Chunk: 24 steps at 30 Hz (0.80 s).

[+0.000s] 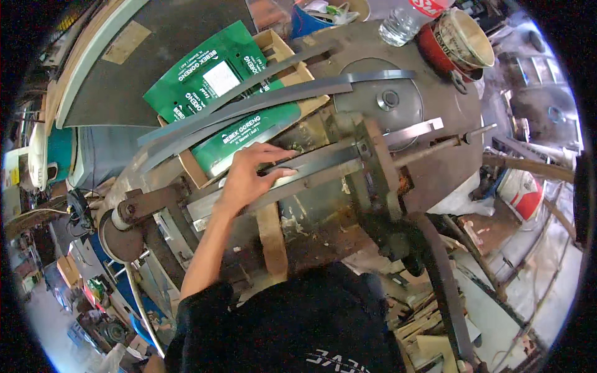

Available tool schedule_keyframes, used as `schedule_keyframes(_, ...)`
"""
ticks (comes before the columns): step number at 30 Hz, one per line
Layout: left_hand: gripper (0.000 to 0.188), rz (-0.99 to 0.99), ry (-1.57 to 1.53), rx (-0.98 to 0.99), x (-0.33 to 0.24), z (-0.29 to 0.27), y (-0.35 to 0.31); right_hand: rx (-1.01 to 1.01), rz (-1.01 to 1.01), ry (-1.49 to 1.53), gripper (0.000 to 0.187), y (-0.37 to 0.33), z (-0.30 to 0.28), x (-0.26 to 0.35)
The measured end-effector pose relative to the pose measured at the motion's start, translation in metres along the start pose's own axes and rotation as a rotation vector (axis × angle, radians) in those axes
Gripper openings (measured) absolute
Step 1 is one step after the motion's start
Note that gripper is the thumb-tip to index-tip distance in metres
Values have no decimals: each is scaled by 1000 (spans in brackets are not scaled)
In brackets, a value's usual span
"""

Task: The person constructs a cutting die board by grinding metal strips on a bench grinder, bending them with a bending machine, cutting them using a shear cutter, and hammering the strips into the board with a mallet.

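My left hand (249, 176) lies across a flat metal strip (323, 166), with the thumb along its near side and the fingers over the far side. The strip rests lengthwise on a worn steel bench machine and runs to its upright dark metal frame (377, 155). Beyond the frame a shiny strip end (410, 132) sticks out to the right. From the frame a long dark lever (440, 273) comes down toward me on the right. At its lower end, by the picture's edge, a small part of my right hand (464, 366) shows, closed around the lever.
Long curved metal strips (267, 99) lie over a cardboard box (317, 105) with green printed sheets (205, 78). Behind the machine are a round lid (373, 102), a clear bottle (398, 28) and a red and white bucket (457, 43). Wood scraps (416, 326) lie low on the right.
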<state>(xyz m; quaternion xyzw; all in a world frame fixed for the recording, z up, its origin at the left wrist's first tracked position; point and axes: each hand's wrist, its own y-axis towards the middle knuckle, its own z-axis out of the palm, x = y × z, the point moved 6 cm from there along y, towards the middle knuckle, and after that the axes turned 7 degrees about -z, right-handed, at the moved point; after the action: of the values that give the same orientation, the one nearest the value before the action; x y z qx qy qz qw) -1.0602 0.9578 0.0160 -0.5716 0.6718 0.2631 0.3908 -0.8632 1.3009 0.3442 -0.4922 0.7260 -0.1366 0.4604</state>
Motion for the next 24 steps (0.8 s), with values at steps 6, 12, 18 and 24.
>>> schedule_keyframes(6, 25, -193, -99, -87, 11, 5, 7, 79, 23, 49, 48, 10, -15, 3)
schedule_keyframes(12, 31, -223, 89, -17, 8, 23, 12, 161, 36, 124, 48, 14, -7, -1)
schedule_keyframes(18, 26, -211, 265, 7, 56, -35, 35, 218, 66, 232, 49, 9, 4, -1)
schedule_keyframes(24, 24, -192, 313, 36, 101, -172, 16, 257, -41, 335, 49, 9, 25, -5)
